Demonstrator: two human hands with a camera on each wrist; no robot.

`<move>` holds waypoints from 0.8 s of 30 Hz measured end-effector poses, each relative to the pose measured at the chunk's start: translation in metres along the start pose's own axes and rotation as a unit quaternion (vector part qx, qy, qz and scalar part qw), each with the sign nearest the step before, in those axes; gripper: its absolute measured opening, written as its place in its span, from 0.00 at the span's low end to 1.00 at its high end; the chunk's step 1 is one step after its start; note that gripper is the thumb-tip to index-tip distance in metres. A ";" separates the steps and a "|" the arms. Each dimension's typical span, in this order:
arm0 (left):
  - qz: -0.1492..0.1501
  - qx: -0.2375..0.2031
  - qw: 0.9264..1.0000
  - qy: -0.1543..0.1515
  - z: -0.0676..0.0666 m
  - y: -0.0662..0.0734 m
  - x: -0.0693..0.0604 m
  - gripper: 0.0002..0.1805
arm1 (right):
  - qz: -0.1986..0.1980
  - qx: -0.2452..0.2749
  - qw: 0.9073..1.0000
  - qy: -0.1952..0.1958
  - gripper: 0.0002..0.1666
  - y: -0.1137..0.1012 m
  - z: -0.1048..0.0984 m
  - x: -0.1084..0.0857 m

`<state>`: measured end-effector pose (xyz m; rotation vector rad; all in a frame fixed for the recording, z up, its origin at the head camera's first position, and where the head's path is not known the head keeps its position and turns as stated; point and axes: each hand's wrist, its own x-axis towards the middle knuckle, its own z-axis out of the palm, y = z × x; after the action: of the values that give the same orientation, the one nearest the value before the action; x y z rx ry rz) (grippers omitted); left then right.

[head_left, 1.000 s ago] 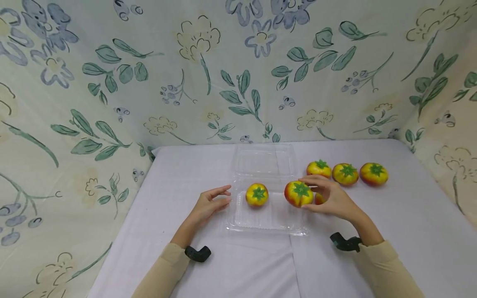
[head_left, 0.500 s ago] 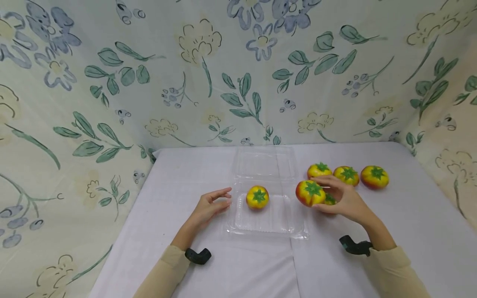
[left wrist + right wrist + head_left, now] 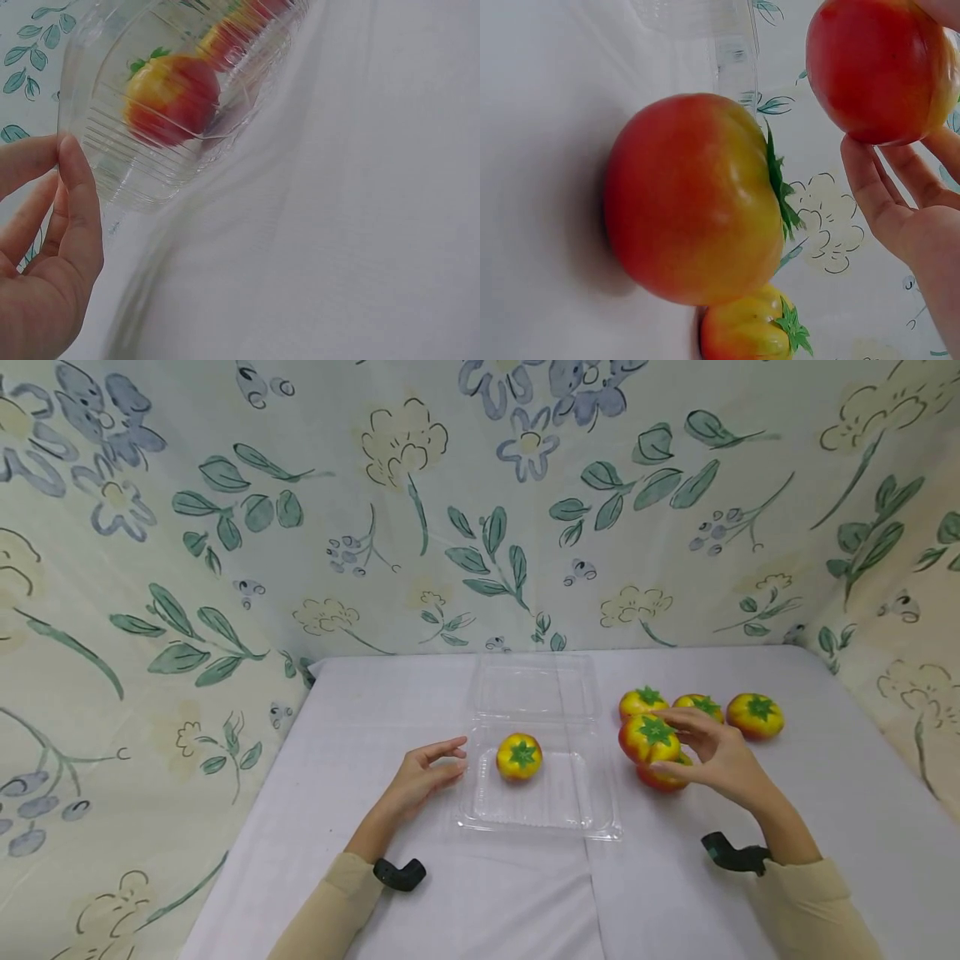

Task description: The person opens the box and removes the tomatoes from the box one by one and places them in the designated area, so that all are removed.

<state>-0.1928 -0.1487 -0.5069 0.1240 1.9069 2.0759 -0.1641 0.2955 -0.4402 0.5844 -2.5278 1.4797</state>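
Note:
Red-and-yellow tomatoes with green star-shaped tops are about the hands. One tomato [image 3: 645,739] is held in the fingers of my right hand [image 3: 722,762], raised off the table. Just below it, another tomato [image 3: 663,777] rests on the cloth, seen close up in the right wrist view. A clear plastic container [image 3: 540,814] lies with its lid folded back, and one tomato [image 3: 519,757] sits in its left part. At the container's left edge is my left hand [image 3: 422,778]; in the left wrist view its thumb and forefinger pinch the rim.
Behind the right hand stand three more tomatoes in a row, the left one [image 3: 642,701], the middle one [image 3: 697,704] and the right one [image 3: 755,717]. The container's lid [image 3: 532,689] lies toward the back. A floral curtain [image 3: 480,527] rises behind the white-clothed table [image 3: 375,702].
My right hand has moved to the right with its tomato, from over the container's right edge to above the tomato on the cloth. My left hand has stayed put.

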 end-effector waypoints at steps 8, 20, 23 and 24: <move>0.005 -0.004 1.000 0.001 0.001 -0.001 0.001 0.28 | 0.009 0.013 0.999 0.028 0.39 0.005 -0.011 -0.005; 0.001 -0.002 1.000 0.000 0.001 0.001 0.001 0.28 | 0.013 0.014 0.999 0.039 0.40 0.020 -0.024 -0.014; -0.001 -0.002 1.000 0.000 0.001 0.001 0.000 0.28 | 0.013 0.012 0.999 0.045 0.40 0.022 -0.027 -0.016; -0.002 -0.001 1.000 -0.001 0.001 0.001 0.000 0.29 | 0.014 0.007 0.999 0.047 0.40 0.023 -0.028 -0.016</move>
<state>-0.1931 -0.1475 -0.5056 0.1198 1.9022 2.0747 -0.1604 0.3339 -0.4502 0.4704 -2.4651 1.5000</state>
